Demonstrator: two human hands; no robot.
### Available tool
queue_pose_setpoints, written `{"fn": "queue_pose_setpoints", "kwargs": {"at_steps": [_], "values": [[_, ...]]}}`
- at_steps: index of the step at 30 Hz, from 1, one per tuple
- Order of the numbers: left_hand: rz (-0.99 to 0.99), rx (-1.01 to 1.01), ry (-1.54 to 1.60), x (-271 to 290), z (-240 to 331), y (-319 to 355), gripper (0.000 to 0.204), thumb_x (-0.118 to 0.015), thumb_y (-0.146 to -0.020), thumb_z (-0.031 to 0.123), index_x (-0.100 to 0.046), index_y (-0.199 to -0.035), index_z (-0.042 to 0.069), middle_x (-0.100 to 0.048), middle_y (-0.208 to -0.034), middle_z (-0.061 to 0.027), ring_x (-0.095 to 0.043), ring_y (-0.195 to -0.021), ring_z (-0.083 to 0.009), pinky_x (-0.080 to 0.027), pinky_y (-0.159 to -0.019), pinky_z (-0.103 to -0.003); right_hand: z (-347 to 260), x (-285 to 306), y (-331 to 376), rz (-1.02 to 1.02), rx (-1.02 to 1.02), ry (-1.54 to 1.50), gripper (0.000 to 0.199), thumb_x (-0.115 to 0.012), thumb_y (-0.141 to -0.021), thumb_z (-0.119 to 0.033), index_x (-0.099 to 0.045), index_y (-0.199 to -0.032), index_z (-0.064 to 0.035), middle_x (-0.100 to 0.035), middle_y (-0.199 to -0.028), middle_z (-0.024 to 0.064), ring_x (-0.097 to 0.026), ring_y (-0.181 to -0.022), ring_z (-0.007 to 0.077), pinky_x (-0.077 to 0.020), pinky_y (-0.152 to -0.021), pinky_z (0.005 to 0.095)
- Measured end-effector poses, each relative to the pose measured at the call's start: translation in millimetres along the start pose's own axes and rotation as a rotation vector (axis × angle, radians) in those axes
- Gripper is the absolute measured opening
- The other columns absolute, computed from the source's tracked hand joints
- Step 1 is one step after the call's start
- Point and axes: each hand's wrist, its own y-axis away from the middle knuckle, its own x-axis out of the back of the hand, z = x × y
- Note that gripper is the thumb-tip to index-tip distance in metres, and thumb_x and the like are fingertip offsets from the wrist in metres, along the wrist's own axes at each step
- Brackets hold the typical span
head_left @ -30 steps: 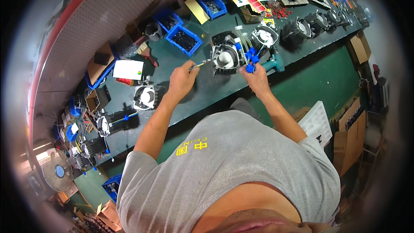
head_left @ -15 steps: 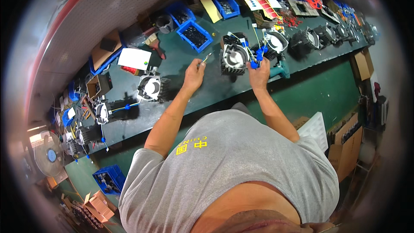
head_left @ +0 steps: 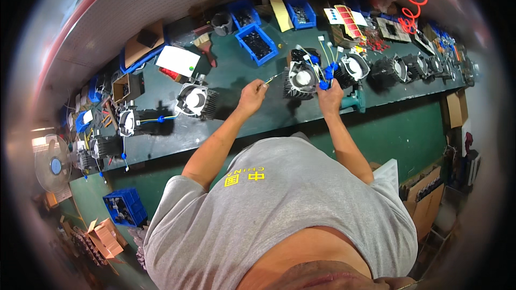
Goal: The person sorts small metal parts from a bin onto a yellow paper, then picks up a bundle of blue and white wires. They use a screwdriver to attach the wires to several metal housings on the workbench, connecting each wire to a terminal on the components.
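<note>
Between finger and thumb, my left hand (head_left: 252, 98) pinches a thin yellow-green wire (head_left: 267, 81) whose metallic end points at the nearest motor housing (head_left: 301, 79). That housing is dark and finned, with a white round centre, and the wire's tip stops just short of its left side. At the housing's right, my right hand (head_left: 330, 98) is closed on a bundle of wire leads (head_left: 326, 56) with blue round pieces (head_left: 325, 84) and white connectors at their ends. Behind the bundle stands a second motor housing (head_left: 355, 66). A teal power tool (head_left: 354, 101) lies beside my right wrist.
More housings line the bench at right (head_left: 398, 69) and left (head_left: 194, 101). Blue bins (head_left: 257, 44) of small dark parts stand at the back, near a brush (head_left: 205, 48). A red coiled hose (head_left: 413, 15) hangs at the back right. The bench's front edge (head_left: 236, 135) runs before me.
The view has shifted, so the bench appears a little further right. The wire tip in my left hand is closer to the housing. My right hand keeps its grip on the leads.
</note>
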Motion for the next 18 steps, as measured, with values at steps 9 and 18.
{"fn": "queue_pose_setpoints", "kwargs": {"at_steps": [9,18], "values": [[-0.048,0.083,0.028,-23,1,-11,0.023,-0.062,-0.100,0.022,-0.068,-0.095,0.001,-0.061,-0.067,-0.0061,-0.058,-0.061,-0.0142,-0.048,-0.060,-0.034,8,18,-25,-0.146,0.021,-0.027,0.019,-0.075,-0.082,-0.012,-0.061,-0.087,0.0005,-0.066,-0.076,0.0225,-0.068,-0.074,0.0417,-0.0518,-0.066,0.0445],[-0.132,0.161,0.055,-40,-6,-10,0.025,-0.055,-0.104,0.025,-0.069,-0.103,0.004,-0.051,-0.066,0.0031,-0.044,-0.052,-0.0056,-0.038,-0.046,-0.024,20,11,-45,-0.335,0.100,-0.084,0.022,-0.074,-0.082,-0.008,-0.066,-0.101,0.0002,-0.068,-0.082,0.0215,-0.067,-0.074,0.0360,-0.0522,-0.068,0.0402]]}}
